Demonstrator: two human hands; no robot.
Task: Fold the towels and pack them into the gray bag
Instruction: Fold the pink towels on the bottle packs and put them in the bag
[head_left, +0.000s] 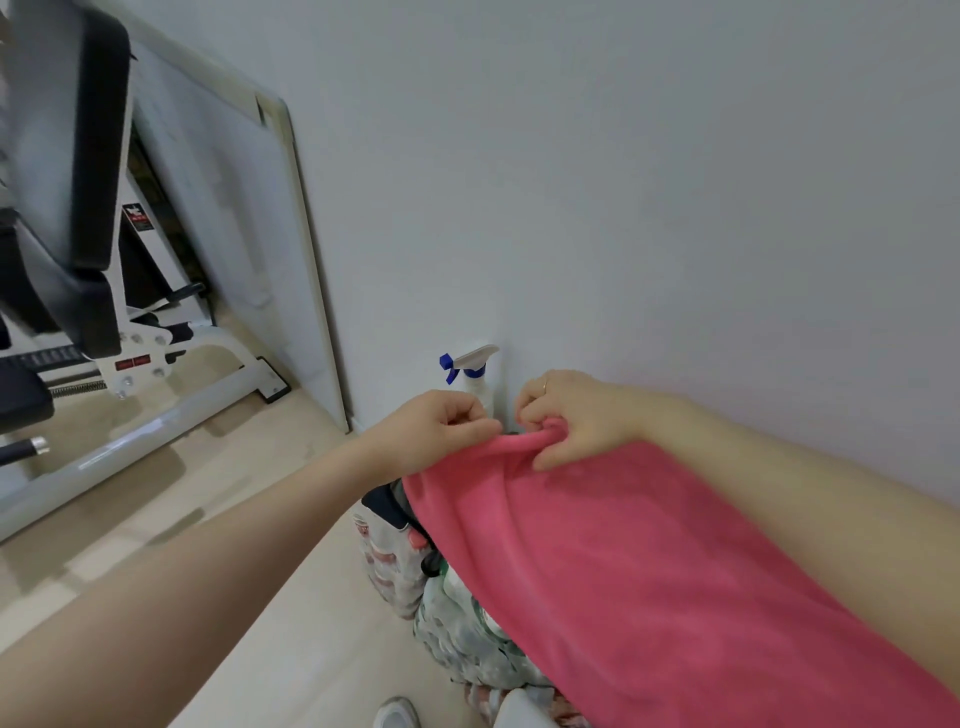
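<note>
A pink towel (639, 571) hangs in the air in front of me, stretching from the middle of the view down to the lower right. My left hand (436, 431) pinches its top edge at the left. My right hand (576, 415), with a ring on one finger, grips a bunched fold of the same edge just to the right. The two hands are close together. No gray bag shows in the view.
A white spray bottle with a blue trigger (472, 374) stands against the white wall (675, 182) behind my hands. Plastic bags with bottles (415, 566) lie on the floor under the towel. A black and white exercise bench (78, 260) fills the left side.
</note>
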